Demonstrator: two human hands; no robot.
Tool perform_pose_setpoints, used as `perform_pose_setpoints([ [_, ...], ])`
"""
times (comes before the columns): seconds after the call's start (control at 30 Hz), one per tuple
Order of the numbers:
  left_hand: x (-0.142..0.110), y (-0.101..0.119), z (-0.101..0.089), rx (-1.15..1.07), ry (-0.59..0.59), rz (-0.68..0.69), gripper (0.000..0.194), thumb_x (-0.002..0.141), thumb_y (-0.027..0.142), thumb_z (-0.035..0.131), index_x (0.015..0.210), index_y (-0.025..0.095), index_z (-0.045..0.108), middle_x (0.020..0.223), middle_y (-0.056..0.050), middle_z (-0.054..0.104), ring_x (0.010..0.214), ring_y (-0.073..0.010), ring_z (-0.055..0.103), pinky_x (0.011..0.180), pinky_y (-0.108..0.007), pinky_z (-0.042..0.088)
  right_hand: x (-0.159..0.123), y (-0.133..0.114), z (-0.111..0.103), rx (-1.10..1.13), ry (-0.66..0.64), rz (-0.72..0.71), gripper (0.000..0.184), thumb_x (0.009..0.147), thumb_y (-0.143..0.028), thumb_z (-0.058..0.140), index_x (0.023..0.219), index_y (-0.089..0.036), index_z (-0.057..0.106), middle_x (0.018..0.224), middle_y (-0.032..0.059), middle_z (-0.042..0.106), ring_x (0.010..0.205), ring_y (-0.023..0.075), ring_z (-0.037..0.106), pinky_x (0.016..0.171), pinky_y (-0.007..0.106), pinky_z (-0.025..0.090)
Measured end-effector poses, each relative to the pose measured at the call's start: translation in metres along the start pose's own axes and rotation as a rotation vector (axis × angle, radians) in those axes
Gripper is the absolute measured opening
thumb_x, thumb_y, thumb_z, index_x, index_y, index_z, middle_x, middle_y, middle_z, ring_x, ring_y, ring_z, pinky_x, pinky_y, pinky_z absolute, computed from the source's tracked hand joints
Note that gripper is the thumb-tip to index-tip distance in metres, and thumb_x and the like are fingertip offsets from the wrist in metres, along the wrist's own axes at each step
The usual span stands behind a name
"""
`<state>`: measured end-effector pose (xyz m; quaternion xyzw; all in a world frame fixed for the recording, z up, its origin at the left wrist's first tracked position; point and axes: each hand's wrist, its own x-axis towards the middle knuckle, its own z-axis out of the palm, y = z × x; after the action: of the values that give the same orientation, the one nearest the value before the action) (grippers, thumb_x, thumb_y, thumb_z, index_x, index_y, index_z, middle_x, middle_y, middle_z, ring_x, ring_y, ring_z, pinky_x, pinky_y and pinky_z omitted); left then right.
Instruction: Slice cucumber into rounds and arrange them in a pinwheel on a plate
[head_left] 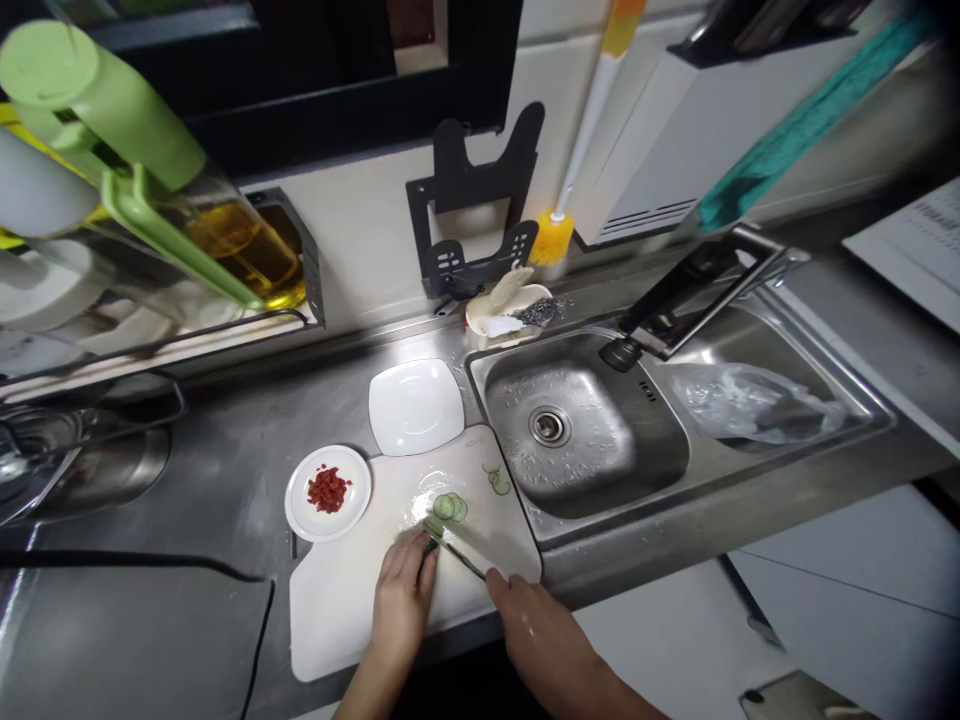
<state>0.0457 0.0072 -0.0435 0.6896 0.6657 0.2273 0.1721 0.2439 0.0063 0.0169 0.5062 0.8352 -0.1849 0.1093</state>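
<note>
My left hand (405, 585) is closed around a cucumber (430, 546), most of it hidden by the fingers, on a white cutting board (337, 610). In my right hand (536, 630) is a knife (466, 562), its blade slanting up and left to the cucumber's cut end. Just beyond the blade lies a small overlapping pile of thin cucumber slices (450, 507). A few more slices (496, 481) rest near the board's right edge. Behind the board, a white square plate (417, 405) touches or nearly touches its far edge.
A white round plate (296, 505) holding small red pieces (328, 490) stands at the board's left. To the right is a steel sink (592, 430) with a black faucet (660, 300) and a plastic bag (757, 400). An oil bottle (240, 250) occupies the shelf at upper left.
</note>
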Motion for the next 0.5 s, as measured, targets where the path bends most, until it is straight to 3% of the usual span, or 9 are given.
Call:
perform_pose_setpoints([
  [0.3, 0.0016, 0.0, -0.0004, -0.005, 0.007, 0.011, 0.025, 0.087, 0.024, 0.049, 0.108, 0.017, 0.061, 0.108, -0.009, 0.066, 0.102, -0.0213, 0.061, 0.09, -0.039, 0.051, 0.002, 0.0016, -0.0073, -0.026, 0.106, -0.06, 0.042, 0.073, 0.003, 0.042, 0.11, -0.015, 0.05, 0.074, 0.0029, 0.062, 0.061, 0.0143, 0.056, 0.056, 0.024, 0.038],
  [0.5, 0.0019, 0.001, -0.0013, -0.005, 0.004, 0.015, 0.024, 0.088, 0.024, 0.047, 0.107, 0.017, 0.061, 0.106, -0.009, 0.067, 0.1, -0.0214, 0.062, 0.089, -0.04, 0.051, 0.006, 0.0021, -0.0084, -0.022, 0.082, -0.085, 0.039, 0.076, 0.0, 0.045, 0.112, -0.015, 0.05, 0.075, 0.0035, 0.063, 0.064, 0.0154, 0.057, 0.059, 0.025, 0.038],
])
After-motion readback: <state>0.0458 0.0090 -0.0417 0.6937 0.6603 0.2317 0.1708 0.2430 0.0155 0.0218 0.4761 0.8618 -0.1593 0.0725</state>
